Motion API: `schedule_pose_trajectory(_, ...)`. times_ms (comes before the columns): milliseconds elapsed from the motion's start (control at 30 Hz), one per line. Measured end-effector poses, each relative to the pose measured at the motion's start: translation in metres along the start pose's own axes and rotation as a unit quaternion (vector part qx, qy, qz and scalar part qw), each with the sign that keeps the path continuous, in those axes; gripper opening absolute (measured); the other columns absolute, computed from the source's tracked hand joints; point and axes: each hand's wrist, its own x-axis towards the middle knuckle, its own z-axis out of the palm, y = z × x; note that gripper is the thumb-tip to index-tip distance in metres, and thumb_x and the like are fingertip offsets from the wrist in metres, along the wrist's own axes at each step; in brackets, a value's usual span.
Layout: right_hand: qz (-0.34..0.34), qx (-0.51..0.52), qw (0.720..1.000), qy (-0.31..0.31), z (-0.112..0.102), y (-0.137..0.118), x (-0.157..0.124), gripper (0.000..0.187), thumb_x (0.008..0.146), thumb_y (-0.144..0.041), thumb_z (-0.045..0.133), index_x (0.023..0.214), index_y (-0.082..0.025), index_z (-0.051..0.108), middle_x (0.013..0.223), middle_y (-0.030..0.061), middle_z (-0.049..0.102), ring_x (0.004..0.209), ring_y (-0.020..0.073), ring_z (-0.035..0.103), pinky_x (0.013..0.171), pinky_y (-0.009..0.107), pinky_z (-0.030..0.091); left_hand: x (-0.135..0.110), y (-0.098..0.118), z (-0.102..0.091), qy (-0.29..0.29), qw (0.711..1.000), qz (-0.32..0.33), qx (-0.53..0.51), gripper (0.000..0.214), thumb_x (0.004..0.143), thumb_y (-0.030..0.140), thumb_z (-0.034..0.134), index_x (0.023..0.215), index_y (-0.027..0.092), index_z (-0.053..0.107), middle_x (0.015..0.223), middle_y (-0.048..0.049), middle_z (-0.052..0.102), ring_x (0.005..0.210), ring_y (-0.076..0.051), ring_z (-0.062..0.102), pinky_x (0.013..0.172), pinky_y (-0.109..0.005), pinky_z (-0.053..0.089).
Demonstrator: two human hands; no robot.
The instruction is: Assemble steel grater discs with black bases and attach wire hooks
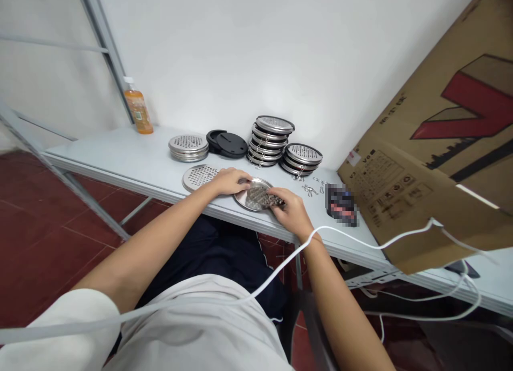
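Note:
A shallow round metal dish (242, 200) with a shiny rim lies near the table's front edge, between my hands. My left hand (230, 182) is at its upper left, fingers closed around a small dark piece that I cannot make out. On the right side of the dish, my right hand (292, 209) has its fingers closed at a dark, speckled piece (274, 200), whose kind is unclear. Partly behind my left hand lies a perforated metal disc (196, 177). Small metal clips (309, 190) are scattered to the right of the dish.
Behind the dish stand a stack of perforated discs (188, 146), black round parts (231, 145), a tall stack of clipped round tins (266, 142) and a shorter one (301, 158). An orange bottle (138, 111) is far left. A large cardboard box (425, 162) and white cable (360, 241) occupy the right.

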Motion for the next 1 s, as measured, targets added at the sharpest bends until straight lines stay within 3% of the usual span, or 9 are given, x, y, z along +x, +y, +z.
schedule_pose_trajectory(133,-0.033,-0.008,0.998,-0.045,0.0,-0.003,0.003,0.035,0.08,-0.016,0.059,0.113,-0.02,0.068,0.116,0.0103,0.07,0.111,0.0248,0.063,0.101,0.041,0.048,-0.002,0.0,0.004,0.006,0.999,-0.002,-0.035,0.039,0.093,0.034,0.041,0.122,0.035,0.067,0.129,0.0065,0.066,0.12,-0.02,0.058,0.105,-0.032,0.041)
schedule_pose_trajectory(267,-0.037,-0.015,0.997,-0.069,-0.004,-0.003,0.008,0.034,0.084,-0.031,0.066,0.115,-0.018,0.068,0.118,0.0122,0.069,0.111,0.026,0.063,0.101,0.041,0.048,-0.003,0.002,0.007,0.033,0.999,0.016,0.019,0.04,0.092,0.029,0.04,0.121,0.034,0.068,0.127,0.0051,0.067,0.117,-0.021,0.061,0.1,-0.033,0.044)
schedule_pose_trajectory(367,-0.049,-0.027,0.994,-0.093,-0.006,-0.002,0.013,0.044,0.081,-0.044,0.071,0.116,-0.017,0.069,0.12,0.014,0.068,0.112,0.0282,0.063,0.101,0.043,0.047,-0.004,0.003,0.009,0.043,0.998,0.027,0.048,0.042,0.093,0.026,0.039,0.126,0.034,0.064,0.127,0.0034,0.068,0.114,-0.022,0.063,0.099,-0.033,0.045)
schedule_pose_trajectory(467,-0.058,-0.034,0.993,-0.102,-0.003,-0.001,0.015,0.042,0.084,-0.045,0.068,0.116,-0.017,0.07,0.12,0.0143,0.067,0.113,0.0282,0.062,0.102,0.043,0.047,-0.005,0.003,0.01,0.061,0.996,0.02,0.062,0.046,0.093,0.025,0.038,0.135,0.032,0.055,0.13,0.0001,0.066,0.114,-0.023,0.063,0.098,-0.035,0.046)
schedule_pose_trajectory(567,-0.056,-0.031,0.993,-0.097,0.003,-0.002,0.015,0.032,0.091,-0.037,0.059,0.115,-0.018,0.07,0.118,0.0129,0.068,0.112,0.0265,0.063,0.101,0.042,0.048,-0.006,0.005,0.011,0.071,0.995,0.012,0.072,0.046,0.094,0.025,0.037,0.136,0.03,0.054,0.129,-0.0018,0.066,0.113,-0.024,0.064,0.097,-0.036,0.046)
schedule_pose_trajectory(733,-0.041,-0.001,0.995,-0.086,0.007,-0.003,0.011,0.031,0.091,-0.034,0.059,0.115,-0.019,0.07,0.119,0.012,0.069,0.116,0.0268,0.061,0.104,0.043,0.046,-0.006,0.006,0.012,0.07,0.995,0.007,0.077,0.043,0.093,0.024,0.038,0.13,0.031,0.06,0.124,-0.0007,0.069,0.109,-0.023,0.065,0.096,-0.034,0.046)
schedule_pose_trajectory(1000,0.051,0.072,0.996,0.02,0.003,0.005,0.0,0.03,0.084,-0.035,0.066,0.11,-0.021,0.071,0.129,0.0116,0.064,0.127,0.0265,0.055,0.111,0.045,0.039,-0.007,0.007,0.014,0.072,0.995,-0.005,0.073,0.045,0.092,0.023,0.039,0.13,0.034,0.061,0.126,0.0017,0.068,0.111,-0.023,0.064,0.099,-0.034,0.045)
